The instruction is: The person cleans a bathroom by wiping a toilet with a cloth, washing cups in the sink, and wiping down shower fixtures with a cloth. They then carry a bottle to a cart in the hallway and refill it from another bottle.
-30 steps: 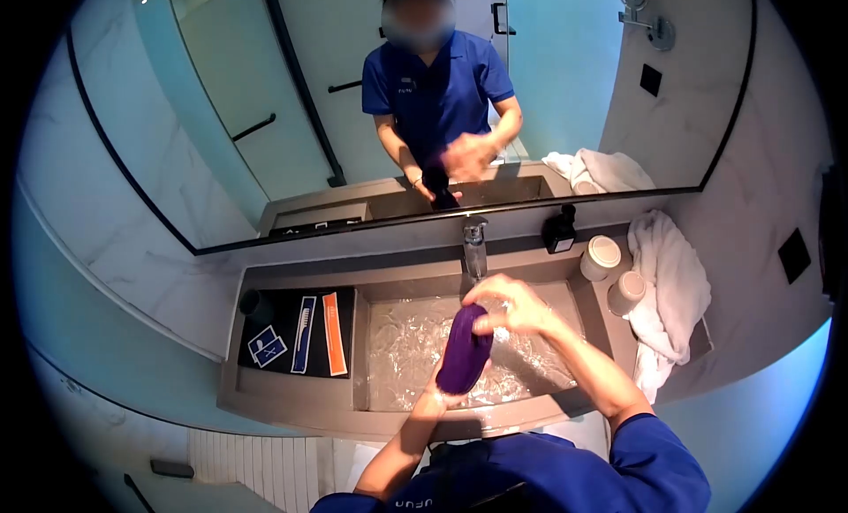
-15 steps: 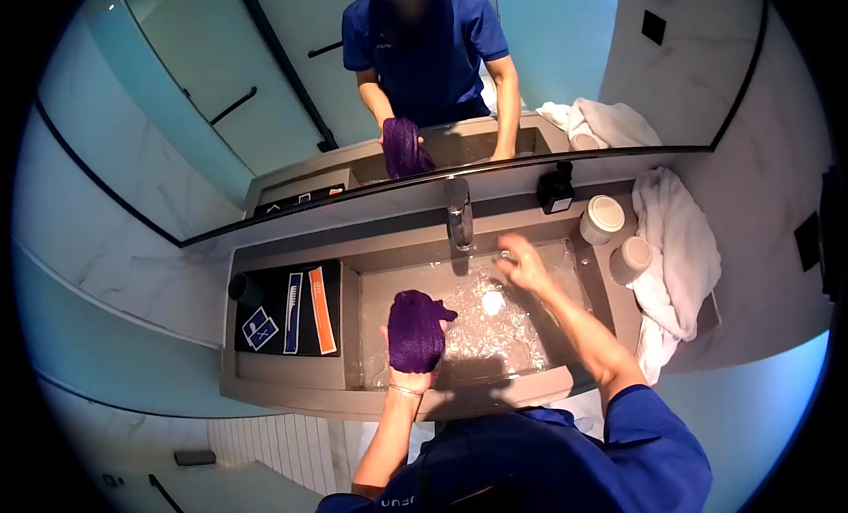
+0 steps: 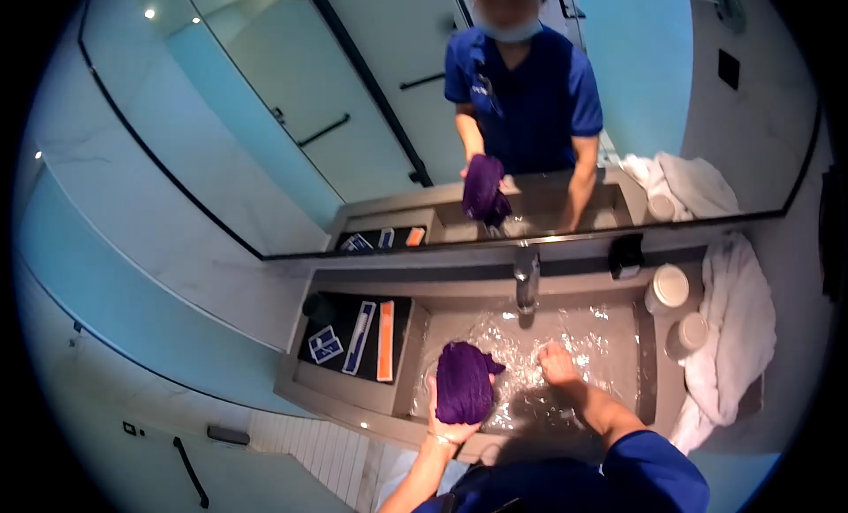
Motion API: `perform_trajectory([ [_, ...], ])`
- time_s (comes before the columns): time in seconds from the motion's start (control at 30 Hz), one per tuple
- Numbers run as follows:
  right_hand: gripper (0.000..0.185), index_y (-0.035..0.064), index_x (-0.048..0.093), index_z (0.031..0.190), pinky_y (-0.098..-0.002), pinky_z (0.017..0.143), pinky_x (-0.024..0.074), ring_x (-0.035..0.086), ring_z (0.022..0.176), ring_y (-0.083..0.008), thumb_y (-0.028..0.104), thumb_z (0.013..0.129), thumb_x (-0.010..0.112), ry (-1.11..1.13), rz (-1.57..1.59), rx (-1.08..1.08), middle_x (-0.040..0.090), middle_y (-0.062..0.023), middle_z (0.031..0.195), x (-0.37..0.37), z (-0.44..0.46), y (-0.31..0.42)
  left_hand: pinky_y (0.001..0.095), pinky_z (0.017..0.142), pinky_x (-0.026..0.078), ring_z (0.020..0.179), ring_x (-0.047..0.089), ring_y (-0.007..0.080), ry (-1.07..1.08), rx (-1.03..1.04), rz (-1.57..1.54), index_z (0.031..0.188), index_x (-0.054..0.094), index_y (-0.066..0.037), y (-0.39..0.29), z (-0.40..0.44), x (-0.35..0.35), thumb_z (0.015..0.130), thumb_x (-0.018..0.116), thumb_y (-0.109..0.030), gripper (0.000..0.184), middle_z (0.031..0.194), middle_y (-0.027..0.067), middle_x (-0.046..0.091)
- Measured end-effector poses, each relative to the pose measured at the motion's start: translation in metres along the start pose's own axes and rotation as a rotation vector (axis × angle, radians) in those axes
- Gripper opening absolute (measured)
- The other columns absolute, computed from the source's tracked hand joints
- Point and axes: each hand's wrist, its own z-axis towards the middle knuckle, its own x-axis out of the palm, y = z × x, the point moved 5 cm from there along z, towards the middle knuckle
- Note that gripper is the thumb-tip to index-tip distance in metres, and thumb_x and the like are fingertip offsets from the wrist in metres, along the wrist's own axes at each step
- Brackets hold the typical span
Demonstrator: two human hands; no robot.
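Above sink (image 3: 647,365) w/ water (image 3: 609,341), L hand (image 3: 452,431) holds purple cloth (image 3: 464,382).

The grey-brown counter (image 3: 336,394) is carrying a sunken basin (image 3: 647,358), in which water is lying. At its left end a flat black tray (image 3: 367,358) is resting, with a dark cup (image 3: 318,307) standing at the back left corner of it. Behind the basin a tap (image 3: 526,279) is standing, then a black bottle (image 3: 627,255), and to the right two whitish cups (image 3: 669,290) are standing beside a rumpled white towel (image 3: 733,319).
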Motion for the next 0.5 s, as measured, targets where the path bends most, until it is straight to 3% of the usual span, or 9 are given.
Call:
perform_trajectory([
  [0.07,0.022,0.0021,0.060,0.090,-0.0446,0.071,0.0508,0.062,0.086,-0.0327,0.009,0.069,0.060,0.199,0.021,0.154,0.058,-0.0214,0.094,0.014,0.011,-0.009,0.0420,0.088,0.050,0.110,0.055,0.0301,0.036,-0.029,-0.065,0.130,0.048,-0.015,0.000,-0.001,0.000,0.078,0.043,-0.070,0.075,0.122,0.0138,0.056],
  [0.17,0.025,-0.0016,0.059,0.092,-0.0441,0.072,0.0526,0.063,0.087,-0.0360,0.007,0.068,0.059,0.308,0.151,0.289,0.060,-0.0244,0.097,0.018,0.023,-0.019,0.0413,0.087,0.051,0.109,0.056,0.0298,0.009,0.027,-0.026,0.129,0.050,-0.019,-0.001,-0.004,0.005,0.080,0.041,-0.069,0.070,0.123,0.0063,0.057],
  [0.27,0.029,-0.0039,0.059,0.093,-0.0438,0.072,0.0530,0.063,0.087,-0.0364,0.008,0.067,0.060,0.251,0.160,0.244,0.061,-0.0240,0.094,0.038,0.021,-0.025,0.0413,0.086,0.051,0.109,0.056,0.0297,0.023,0.031,-0.071,0.128,0.050,-0.020,0.000,-0.005,0.013,0.080,0.042,-0.068,0.069,0.122,0.0054,0.057],
  [0.33,0.028,-0.0039,0.059,0.091,-0.0439,0.069,0.0535,0.064,0.084,-0.0369,0.011,0.068,0.061,0.144,0.101,0.061,0.062,-0.0240,0.090,0.037,0.013,-0.012,0.0414,0.087,0.050,0.108,0.057,0.0289,0.037,0.028,-0.079,0.128,0.050,-0.020,-0.003,0.001,0.009,0.079,0.042,-0.070,0.070,0.121,0.0064,0.058],
  [0.43,0.050,-0.0032,0.051,0.112,-0.0412,0.078,0.0519,0.052,0.110,-0.0333,0.019,0.070,0.067,0.190,0.084,0.099,0.053,-0.0247,0.113,-0.042,0.003,0.018,0.0424,0.076,0.051,0.098,0.060,0.0258,-0.058,-0.062,-0.104,0.125,0.052,-0.022,0.005,0.000,0.010,0.073,0.042,-0.077,0.077,0.118,0.0088,0.059],
  [0.47,0.054,-0.0030,0.049,0.117,-0.0407,0.079,0.0515,0.049,0.115,-0.0323,0.020,0.071,0.068,0.191,0.074,0.100,0.051,-0.0245,0.117,-0.069,-0.001,0.031,0.0439,0.078,0.048,0.097,0.059,0.0278,0.101,-0.126,-0.075,0.124,0.053,-0.020,0.011,0.001,0.014,0.072,0.041,-0.079,0.079,0.117,0.0090,0.059],
  [0.5,0.062,0.0021,0.042,0.125,-0.0394,0.079,0.0505,0.044,0.119,-0.0290,0.024,0.074,0.069,0.213,0.517,0.205,0.046,-0.0208,0.124,-0.082,-0.005,0.040,0.0459,0.081,0.046,0.100,0.057,0.0296,0.151,-0.146,-0.115,0.123,0.053,-0.020,0.018,0.005,0.013,0.072,0.042,-0.078,0.079,0.118,0.0092,0.059],
])
